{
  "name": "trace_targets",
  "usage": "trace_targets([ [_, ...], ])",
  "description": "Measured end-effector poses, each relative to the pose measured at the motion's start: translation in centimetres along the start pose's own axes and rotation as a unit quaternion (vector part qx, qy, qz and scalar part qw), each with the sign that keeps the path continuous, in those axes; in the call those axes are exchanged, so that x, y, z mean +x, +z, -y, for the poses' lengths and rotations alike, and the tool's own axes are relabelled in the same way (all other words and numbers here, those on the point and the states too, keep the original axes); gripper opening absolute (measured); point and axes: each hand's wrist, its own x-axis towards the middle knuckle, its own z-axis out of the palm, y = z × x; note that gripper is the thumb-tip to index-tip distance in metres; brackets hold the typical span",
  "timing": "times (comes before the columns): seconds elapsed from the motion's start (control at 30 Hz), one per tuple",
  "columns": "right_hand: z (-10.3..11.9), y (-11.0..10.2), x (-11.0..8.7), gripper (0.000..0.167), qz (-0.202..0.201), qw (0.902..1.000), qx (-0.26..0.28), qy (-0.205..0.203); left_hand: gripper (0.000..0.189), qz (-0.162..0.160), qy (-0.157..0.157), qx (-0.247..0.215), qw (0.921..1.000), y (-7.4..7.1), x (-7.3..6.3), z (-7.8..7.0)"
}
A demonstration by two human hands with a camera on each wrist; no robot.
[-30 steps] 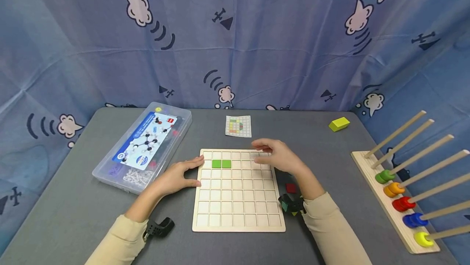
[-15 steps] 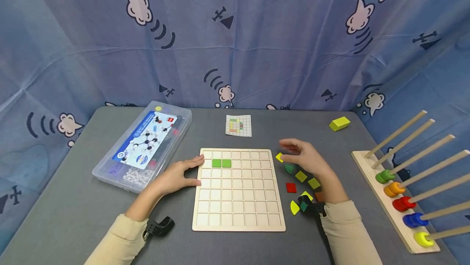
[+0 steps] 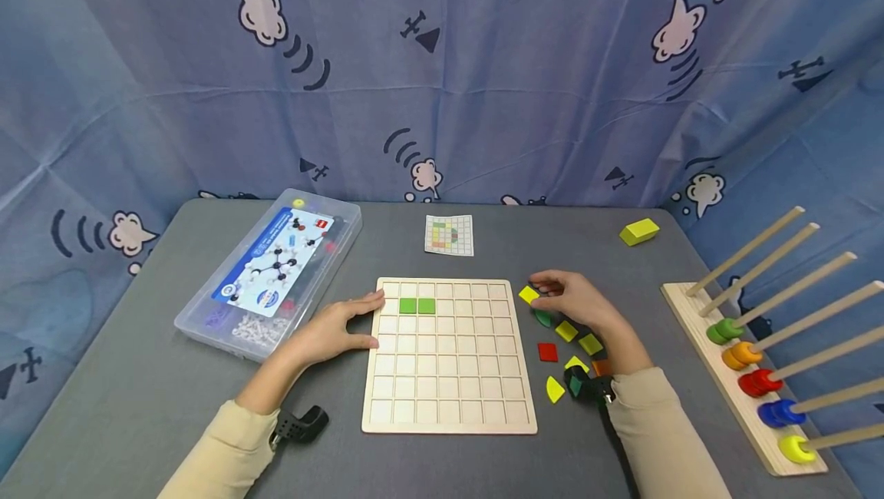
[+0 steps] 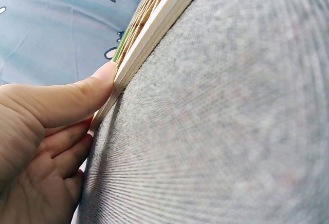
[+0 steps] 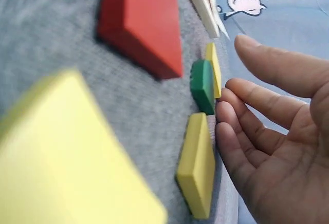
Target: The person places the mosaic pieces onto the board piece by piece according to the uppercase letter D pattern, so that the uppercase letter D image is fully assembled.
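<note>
A wooden grid board (image 3: 449, 391) lies flat on the grey table, with two green square tiles (image 3: 417, 305) side by side in its upper left cells. My left hand (image 3: 331, 332) rests at the board's left edge, thumb and index finger spread and touching it; in the left wrist view the thumb (image 4: 77, 98) meets the edge. Right of the board, my right hand (image 3: 576, 299) reaches over loose pieces with nothing between thumb and fingers. Its fingertips are right by a yellow square tile (image 3: 528, 294), and a green curved piece (image 3: 543, 318) lies partly under the hand.
Nearby lie a red square tile (image 3: 547, 351), a yellow quarter-round piece (image 3: 555, 389) and several others. A printed pattern card (image 3: 449, 236) sits beyond the board. At left is a clear plastic case (image 3: 269, 276); at right, a peg abacus (image 3: 746, 380) and a yellow block (image 3: 638, 232).
My right hand has moved from above the board's upper right corner out to the loose pieces on the right, uncovering several of them. The left hand has stayed at the board's edge.
</note>
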Motion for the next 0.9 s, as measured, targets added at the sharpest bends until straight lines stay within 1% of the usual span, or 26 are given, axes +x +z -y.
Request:
trace_targets([
  [0.13, 0.1, 0.1, 0.5, 0.051, 0.007, 0.9997, -0.021, -0.01, 0.073, 0.002, 0.0, 0.003, 1.0, -0.1, 0.0, -0.1],
  [0.3, -0.1, 0.2, 0.9, 0.048, 0.015, 0.9989, -0.042, -0.01, 0.073, 0.002, 0.003, 0.003, 1.0, -0.2, 0.1, -0.1],
  [0.47, -0.2, 0.3, 1.1, 0.04, 0.003, 0.9985, -0.055, -0.003, 0.072, -0.002, 0.008, 0.008, 0.9999, -0.2, 0.1, 0.0],
  [0.6, -0.1, 0.4, 1.2, 0.034, -0.007, 0.9974, -0.071, 0.003, 0.072, -0.002, 0.004, 0.004, 1.0, -0.1, 0.1, 0.0],
  [0.73, -0.1, 0.5, 1.1, 0.033, -0.012, 0.9962, -0.086, -0.001, 0.073, 0.0, 0.0, 0.001, 1.0, -0.1, 0.1, -0.1],
  [0.9, -0.2, 0.5, 0.8, 0.032, -0.02, 0.9961, -0.085, -0.005, 0.073, 0.002, -0.001, -0.003, 1.0, 0.0, 0.0, 0.0],
])
